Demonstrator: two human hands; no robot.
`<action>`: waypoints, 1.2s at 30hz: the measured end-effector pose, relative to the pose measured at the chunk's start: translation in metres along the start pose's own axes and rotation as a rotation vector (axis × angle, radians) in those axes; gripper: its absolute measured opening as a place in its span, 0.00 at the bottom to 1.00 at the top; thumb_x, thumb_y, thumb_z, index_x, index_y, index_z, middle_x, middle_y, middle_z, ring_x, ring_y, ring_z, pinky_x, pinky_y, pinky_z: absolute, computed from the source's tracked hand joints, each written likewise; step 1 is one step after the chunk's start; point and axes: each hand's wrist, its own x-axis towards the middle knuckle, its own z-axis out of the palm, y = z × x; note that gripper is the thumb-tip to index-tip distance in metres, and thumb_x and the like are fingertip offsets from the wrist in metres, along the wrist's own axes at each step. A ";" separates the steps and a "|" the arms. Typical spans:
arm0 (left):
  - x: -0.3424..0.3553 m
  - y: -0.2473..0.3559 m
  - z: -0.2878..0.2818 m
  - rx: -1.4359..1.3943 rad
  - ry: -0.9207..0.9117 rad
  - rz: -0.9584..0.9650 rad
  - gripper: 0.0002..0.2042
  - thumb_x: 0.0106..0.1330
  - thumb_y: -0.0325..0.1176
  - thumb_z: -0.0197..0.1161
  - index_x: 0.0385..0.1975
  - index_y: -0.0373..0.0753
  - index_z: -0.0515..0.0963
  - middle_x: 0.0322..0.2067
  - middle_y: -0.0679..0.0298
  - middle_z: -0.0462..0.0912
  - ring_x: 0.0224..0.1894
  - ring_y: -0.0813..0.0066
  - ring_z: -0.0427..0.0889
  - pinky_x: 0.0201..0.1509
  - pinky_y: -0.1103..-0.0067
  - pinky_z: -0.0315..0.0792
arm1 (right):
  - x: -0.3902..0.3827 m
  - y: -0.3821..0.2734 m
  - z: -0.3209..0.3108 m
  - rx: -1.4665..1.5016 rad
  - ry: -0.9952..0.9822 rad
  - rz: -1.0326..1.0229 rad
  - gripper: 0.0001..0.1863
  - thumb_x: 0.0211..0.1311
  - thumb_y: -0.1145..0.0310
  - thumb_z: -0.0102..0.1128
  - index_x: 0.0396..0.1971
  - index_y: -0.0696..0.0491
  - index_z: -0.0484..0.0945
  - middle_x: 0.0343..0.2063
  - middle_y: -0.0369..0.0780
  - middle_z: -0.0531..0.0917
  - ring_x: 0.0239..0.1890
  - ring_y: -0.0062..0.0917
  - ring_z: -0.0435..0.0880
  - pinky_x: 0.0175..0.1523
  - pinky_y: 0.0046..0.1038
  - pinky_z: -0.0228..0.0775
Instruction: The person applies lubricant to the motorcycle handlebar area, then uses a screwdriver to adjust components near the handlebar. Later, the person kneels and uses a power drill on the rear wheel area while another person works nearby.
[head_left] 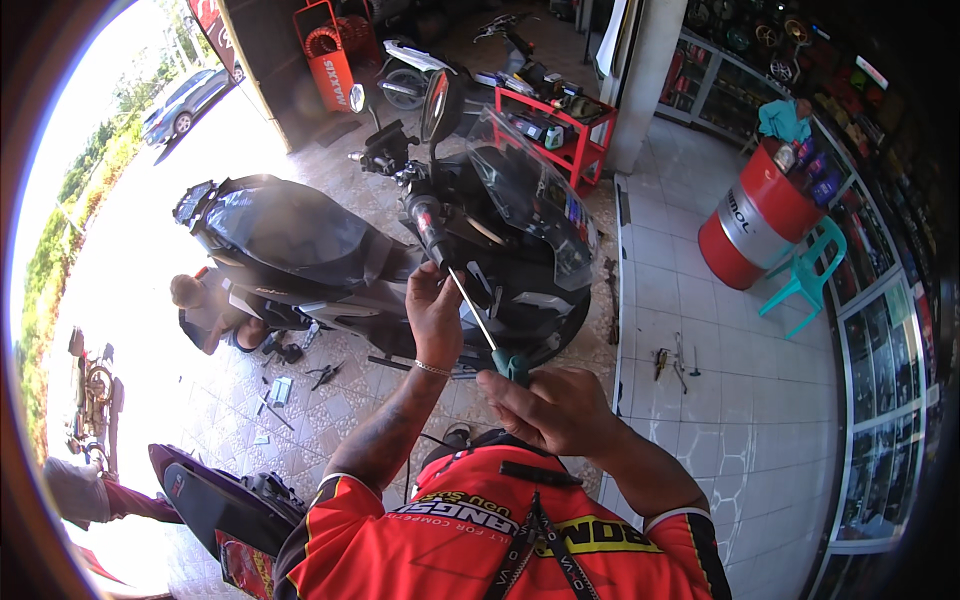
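Right grip [548,408]: clasping green-handled screwdriver [510,366] | slim, straight metal shaft [474,311] | left grip [437,322]: at handlebar [428,224], hold unclear

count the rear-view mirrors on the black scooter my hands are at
2 on the black scooter: one small mirror toward the picture's left, and one larger-looking dark mirror to its right, just left of the windshield. No others show.

Can read white lettering down the front of the red stand [328,82] beyond the scooter [390,262], and dark lettering across the pale band of the red drum [743,225] to the scooter's right. Can make out white and yellow lettering over the red shirt [390,560] on the scooter's near side, plus small white letters along the dark lanyard [515,553] there.
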 end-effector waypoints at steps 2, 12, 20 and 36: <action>0.000 -0.001 -0.001 0.003 -0.001 -0.003 0.14 0.67 0.18 0.63 0.48 0.39 0.70 0.41 0.67 0.80 0.41 0.82 0.80 0.44 0.85 0.73 | 0.006 -0.001 0.010 0.307 0.102 0.088 0.34 0.52 0.60 0.77 0.60 0.46 0.75 0.21 0.33 0.78 0.19 0.25 0.78 0.24 0.26 0.71; 0.002 -0.007 0.000 -0.046 -0.001 0.011 0.15 0.67 0.19 0.62 0.49 0.40 0.68 0.41 0.66 0.80 0.41 0.82 0.80 0.42 0.85 0.73 | 0.001 -0.001 0.005 0.000 0.151 0.008 0.27 0.43 0.51 0.80 0.48 0.36 0.85 0.41 0.36 0.74 0.35 0.24 0.78 0.36 0.25 0.73; -0.001 -0.009 0.003 -0.132 0.019 -0.041 0.14 0.69 0.22 0.61 0.50 0.44 0.69 0.40 0.67 0.81 0.40 0.80 0.82 0.40 0.82 0.76 | 0.012 -0.013 0.002 -0.080 0.169 0.064 0.24 0.55 0.55 0.74 0.48 0.53 0.83 0.31 0.34 0.78 0.32 0.26 0.79 0.36 0.30 0.75; 0.006 -0.013 0.006 -0.215 -0.046 -0.082 0.21 0.67 0.16 0.61 0.49 0.47 0.60 0.43 0.62 0.79 0.47 0.71 0.82 0.45 0.79 0.77 | 0.027 -0.024 -0.004 -0.043 -0.006 0.055 0.28 0.59 0.62 0.70 0.59 0.53 0.77 0.38 0.38 0.79 0.35 0.28 0.82 0.36 0.29 0.79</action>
